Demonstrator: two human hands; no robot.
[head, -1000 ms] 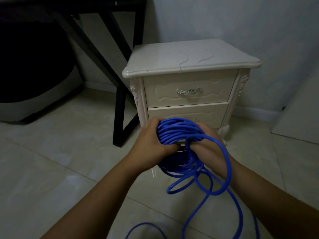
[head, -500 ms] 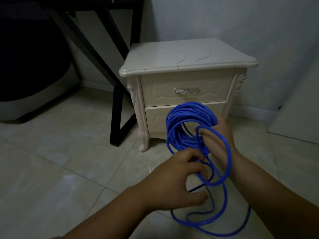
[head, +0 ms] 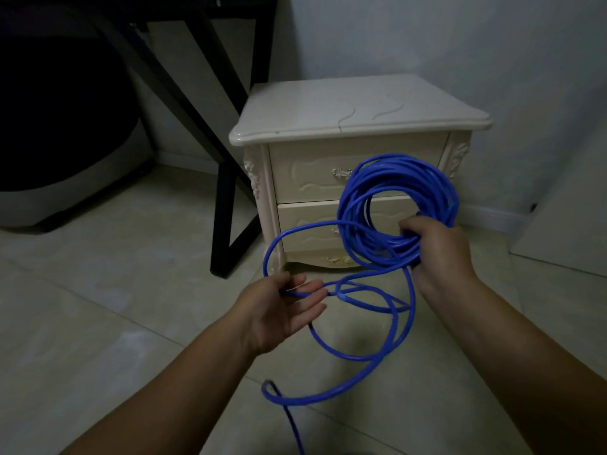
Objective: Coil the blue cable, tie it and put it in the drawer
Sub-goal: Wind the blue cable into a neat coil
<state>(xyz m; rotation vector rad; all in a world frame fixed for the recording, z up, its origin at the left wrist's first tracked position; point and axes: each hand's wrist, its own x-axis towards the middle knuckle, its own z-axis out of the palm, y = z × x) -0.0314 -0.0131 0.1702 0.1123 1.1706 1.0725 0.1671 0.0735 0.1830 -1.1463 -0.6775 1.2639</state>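
The right hand [head: 437, 251] is clenched round the bottom of a thick coil of glossy blue round cable [head: 441, 188]. Its fingers curl through the ring from the far side, and the coil stands upright above the knuckles. Below that hand a single loose strand [head: 409, 297] drops away, swings in slack loops towards the floor, and runs across to the left hand [head: 282, 310], which is lower and nearer to the person. That left hand is turned palm up with its fingers [head: 315, 285] nearly straight and relaxed. The strand lies across them; whether the thumb presses on it I cannot tell. More cable trails down below the left forearm and out of sight.

Just beyond the coil stands a cream carved two-drawer bedside cabinet [head: 328, 110]. Its upper drawer [head: 305, 172] and lower drawer [head: 305, 221] are both closed, and a silvery ornate handle [head: 341, 174] shows beside the coil's left edge. Left of the cabinet, beyond the left hand, stands a black metal table frame [head: 223, 198], with a dark rounded bulk on a grey base [head: 49, 126] further left. A pale flat board [head: 574, 224] leans out beyond the right hand. Underfoot is a beige glossy tiled floor [head: 98, 290].
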